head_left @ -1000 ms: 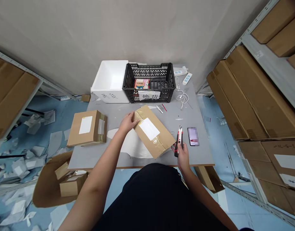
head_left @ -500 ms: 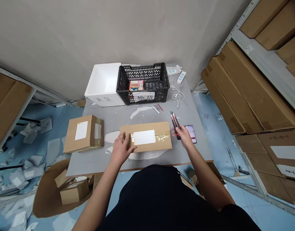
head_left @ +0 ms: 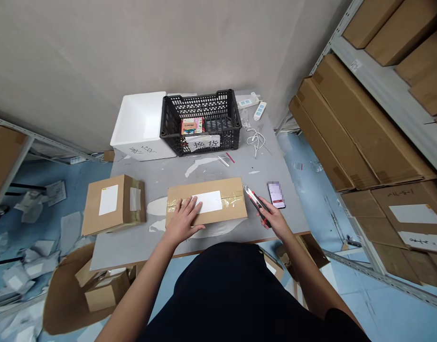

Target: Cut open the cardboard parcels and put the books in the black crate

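Note:
A long brown cardboard box (head_left: 232,211) lies on the grey table in front of me, with a white label (head_left: 211,202) and clear tape across its top. My left hand (head_left: 182,221) rests flat on the left part of this box, fingers spread and partly over the label. A red and black utility knife (head_left: 257,205) is gripped in my right hand (head_left: 273,221). Its blade end points to the upper left, close to the box's right end; whether it touches cannot be made out. Right of the knife lies a phone (head_left: 276,195).
A second cardboard box (head_left: 113,204) stands on the table's left side. Behind are a white foam box (head_left: 136,148) and a black plastic crate (head_left: 200,130) holding small packages. Power strips (head_left: 260,110) and a white cable (head_left: 256,137) lie back right. Shelves with cartons (head_left: 364,128) flank the right.
My left hand has flattened and spread over the box and its label. My right hand has lowered the knife, tilting its blade toward the box's right end. The view has shifted slightly.

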Motion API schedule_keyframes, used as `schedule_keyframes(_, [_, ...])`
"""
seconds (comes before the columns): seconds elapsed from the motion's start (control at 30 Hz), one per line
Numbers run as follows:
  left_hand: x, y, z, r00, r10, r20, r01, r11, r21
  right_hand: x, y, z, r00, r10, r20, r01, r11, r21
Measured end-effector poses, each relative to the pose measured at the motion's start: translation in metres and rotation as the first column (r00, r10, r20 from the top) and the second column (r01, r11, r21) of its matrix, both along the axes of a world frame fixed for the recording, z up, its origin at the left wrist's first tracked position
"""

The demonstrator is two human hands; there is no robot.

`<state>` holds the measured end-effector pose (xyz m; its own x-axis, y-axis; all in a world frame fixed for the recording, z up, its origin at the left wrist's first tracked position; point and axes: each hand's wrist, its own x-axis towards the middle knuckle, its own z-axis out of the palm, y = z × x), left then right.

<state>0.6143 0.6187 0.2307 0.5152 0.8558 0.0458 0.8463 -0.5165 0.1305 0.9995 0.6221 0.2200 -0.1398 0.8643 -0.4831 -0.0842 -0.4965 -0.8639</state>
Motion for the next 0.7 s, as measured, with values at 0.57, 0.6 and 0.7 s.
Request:
schedule_keyframes(0.57, [0.003,-0.002,-0.002,1.000,0.019,0.017,-0.018,1.000,-0.015,0.018,0.002,0.008,0.992,0.120,0.040,-0.119,0.993,-0.025])
schedule_keyframes(0.6, [0.004,-0.002,-0.003,1.000,0.021,0.020,-0.021,1.000,-0.015,0.020,0.003,0.008,0.989,0.141,0.045,-0.140,0.990,-0.027])
schedule_keyframes(0.7, [0.004,-0.004,-0.005,0.999,0.027,0.023,-0.027,1.000,-0.013,0.026,0.004,0.009,0.980,0.192,0.053,-0.190,0.981,-0.034])
